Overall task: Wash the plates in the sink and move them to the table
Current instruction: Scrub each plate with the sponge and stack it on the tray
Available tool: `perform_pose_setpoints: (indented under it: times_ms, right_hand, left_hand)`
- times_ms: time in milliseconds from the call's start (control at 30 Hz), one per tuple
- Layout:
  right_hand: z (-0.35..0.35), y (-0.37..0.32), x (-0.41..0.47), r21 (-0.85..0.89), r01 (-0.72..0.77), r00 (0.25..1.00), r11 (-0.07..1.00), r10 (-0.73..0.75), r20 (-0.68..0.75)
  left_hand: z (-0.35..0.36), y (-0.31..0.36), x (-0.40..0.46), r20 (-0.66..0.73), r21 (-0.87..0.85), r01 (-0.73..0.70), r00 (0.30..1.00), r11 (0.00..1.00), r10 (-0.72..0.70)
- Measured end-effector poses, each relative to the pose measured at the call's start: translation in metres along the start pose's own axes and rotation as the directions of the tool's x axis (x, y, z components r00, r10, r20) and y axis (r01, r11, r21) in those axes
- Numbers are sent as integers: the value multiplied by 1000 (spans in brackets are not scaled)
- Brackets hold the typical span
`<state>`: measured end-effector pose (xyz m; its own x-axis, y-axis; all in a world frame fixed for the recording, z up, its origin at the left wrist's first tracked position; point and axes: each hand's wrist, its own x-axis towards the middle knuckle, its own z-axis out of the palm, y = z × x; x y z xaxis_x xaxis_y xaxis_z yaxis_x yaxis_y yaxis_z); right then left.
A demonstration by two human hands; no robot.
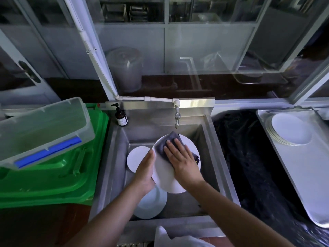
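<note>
soap bottle label too blurry to read, left hand gripping plate edge, right hand flat, fingers straight, pressing cloth on it

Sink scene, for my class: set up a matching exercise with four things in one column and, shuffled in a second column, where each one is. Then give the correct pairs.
Things
1. grey cloth
2. soap bottle
3. stack of plates
4. clear plastic box

Places
A. on the metal tray at the right
B. on the green bin at the left
C. under the right hand, on the held plate
D. at the sink's back left corner

Pairs: 1-C, 2-D, 3-A, 4-B
</note>
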<state>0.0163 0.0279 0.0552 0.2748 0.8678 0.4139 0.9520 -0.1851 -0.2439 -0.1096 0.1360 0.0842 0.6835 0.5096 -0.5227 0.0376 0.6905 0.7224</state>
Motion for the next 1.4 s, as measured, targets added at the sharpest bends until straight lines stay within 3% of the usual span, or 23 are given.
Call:
perform_pose_setpoints:
  times_ms: [200,333,433,533,600,700,800,967,1167,1400]
  right_hand:
    - [2,-5,27,117,-233,971,965,237,-27]
    - [14,-23,20,195,-80,997,978,80,7]
    - [11,4,21,91,12,1000,996,-13,3]
    - [7,24,28,65,-182,983,981,182,2]
    - [11,14,29,118,-237,971,964,237,8]
    - [17,-16,21,189,-89,996,978,88,13]
    - [14,-10,17,148,35,999,988,-40,31]
    - [14,19,21,142,-304,953,942,299,55]
    - [17,-11,9,248,-113,993,962,99,71]
    - [7,-14,19,239,-174,970,955,208,-129]
  left_hand:
    - [4,8,5,-61,54,-13,998,998,16]
    - [5,10,9,-109,81,-49,992,996,57]
    - [-3,12,10,-121,106,-8,992,994,21]
    - [-4,14,8,-150,128,-6,988,992,26]
    - [-1,15,8,-158,139,-13,987,990,35]
    - [3,17,12,-158,98,-15,987,995,31]
    - [2,19,11,-185,89,-23,982,996,39]
    - [0,19,12,-180,131,-22,983,991,45]
    - [8,21,14,-146,66,-7,989,998,16]
    - [17,20,11,-58,-35,-12,998,999,10]
